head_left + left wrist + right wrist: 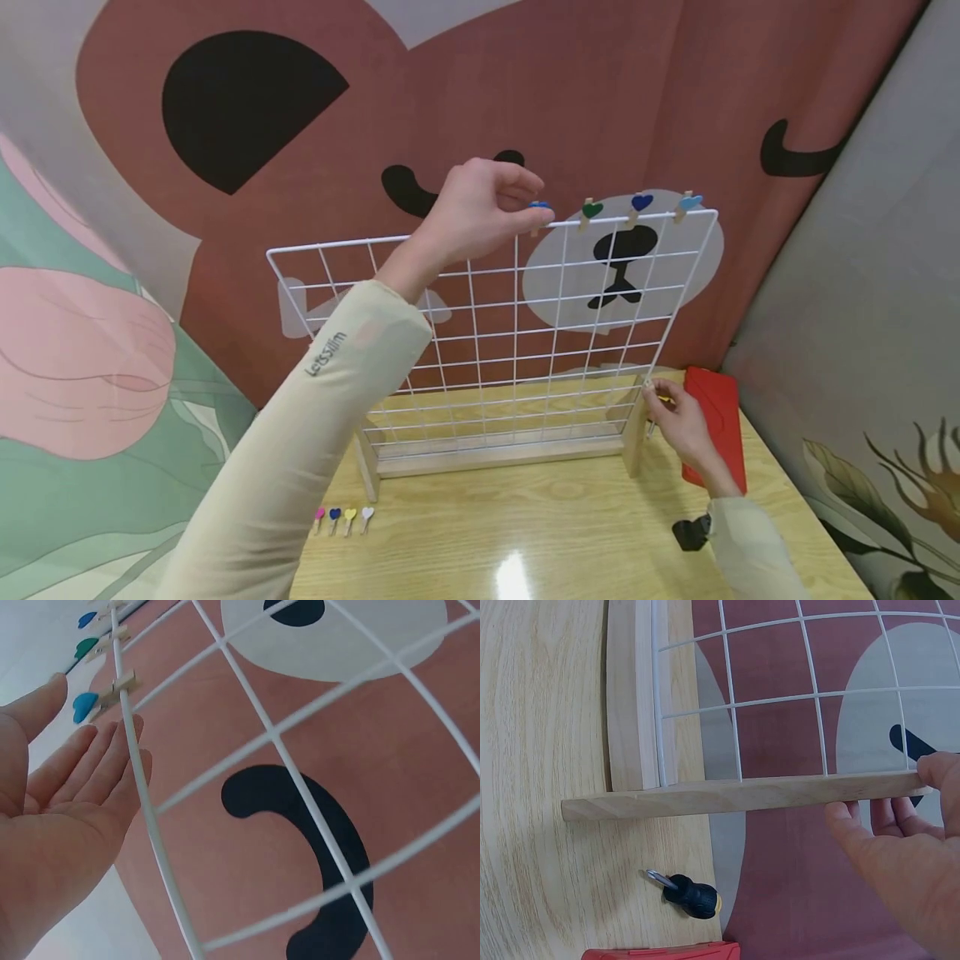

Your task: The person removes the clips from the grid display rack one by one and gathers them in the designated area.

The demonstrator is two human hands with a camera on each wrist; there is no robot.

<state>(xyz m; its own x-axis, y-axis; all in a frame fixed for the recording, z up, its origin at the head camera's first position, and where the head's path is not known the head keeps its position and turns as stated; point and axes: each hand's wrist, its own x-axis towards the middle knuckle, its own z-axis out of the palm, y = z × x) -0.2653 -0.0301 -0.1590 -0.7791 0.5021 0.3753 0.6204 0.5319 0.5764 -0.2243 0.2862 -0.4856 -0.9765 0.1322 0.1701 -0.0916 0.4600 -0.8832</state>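
Observation:
A white wire grid panel point(515, 304) stands upright in a wooden stand point(498, 456). On the grid's top wire are clipped mini clothespins with hearts: a blue one point(85, 707), a green one point(592, 208), a dark blue one point(641, 202) and a light blue one point(690, 202). Beside the blue clothespin is my left hand point(483, 204), its thumb and fingers apart in the left wrist view point(67, 787). My right hand point(681, 425) pinches the upper end of the stand's right wooden post point(742, 796) between thumb and fingers.
Several heart clothespins point(350, 517) lie in a row on the wood-grain table point(450, 542) at the front left. A short black screwdriver point(694, 898) and a red case point(712, 421) lie right of the stand. Behind it hangs a printed curtain point(600, 100).

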